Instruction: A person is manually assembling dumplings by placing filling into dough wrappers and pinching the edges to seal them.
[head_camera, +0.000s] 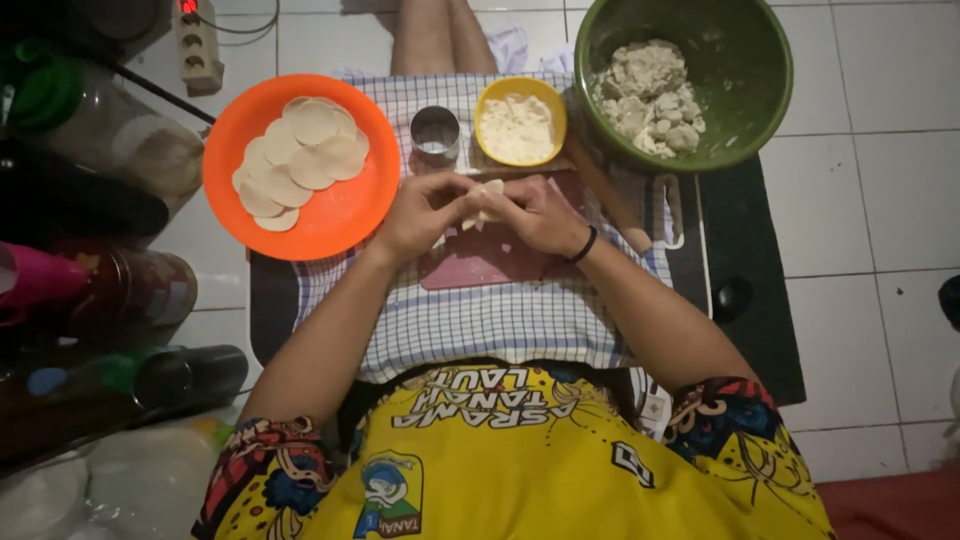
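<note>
Left hand (425, 212) and right hand (540, 215) are meeting, both pinching one small pale folded dough round (486, 200) over the reddish cutting board (480, 265).

The pale dough wrapper (483, 203) sits pinched between my left hand (425, 212) and right hand (540, 215), folded upward, its cream edge showing between my fingertips. It is small, soft and thin, held just above the reddish cutting board (480, 265) on the checked cloth.
</note>
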